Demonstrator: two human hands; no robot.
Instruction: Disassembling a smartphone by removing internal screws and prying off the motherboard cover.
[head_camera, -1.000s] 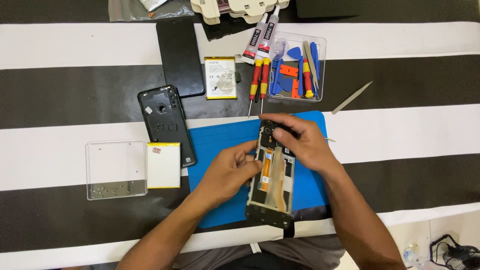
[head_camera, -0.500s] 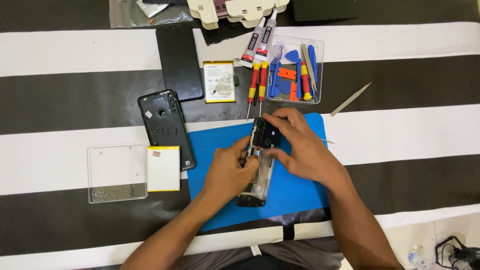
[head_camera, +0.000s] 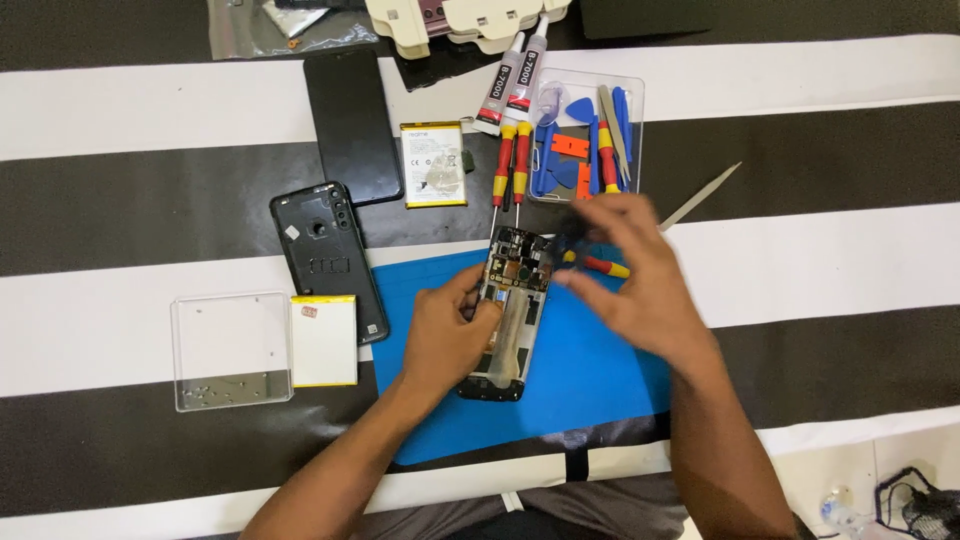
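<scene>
Head view, looking down at your two hands over a striped black-and-white table (head_camera: 800, 270).

- Nearest you, a blue mat (head_camera: 590, 370) lies on the table; an opened phone (head_camera: 512, 310) rests on it, long axis pointing away from you.
- Your left hand (head_camera: 445, 335) grips the phone's left edge, fingers curled around it.
- Your right hand (head_camera: 630, 270) hovers just right of the phone's top end, pinching a small dark part; motion blur hides what it is.
- A red-and-yellow screwdriver (head_camera: 598, 265) lies under that hand.
- Judging by this, disassembly is well along: back cover (head_camera: 325, 255) off and lying to the left, circuit boards exposed, frame not yet stripped.
- Left of the mat: a clear tray (head_camera: 230, 350) with tiny screws, and a pale yellow rectangular pad (head_camera: 323, 340) touching it.
- Farther off: a flat battery (head_camera: 433, 165) with a white-and-yellow label, beside a black screen panel (head_camera: 352, 125).
- Farther right: two screwdrivers (head_camera: 510, 170), two glue tubes (head_camera: 512, 78) with red, white and black labels, and a clear box (head_camera: 630, 110) of blue and orange pry tools.
- At the far edge: a clear plastic bag (head_camera: 290, 25).
</scene>
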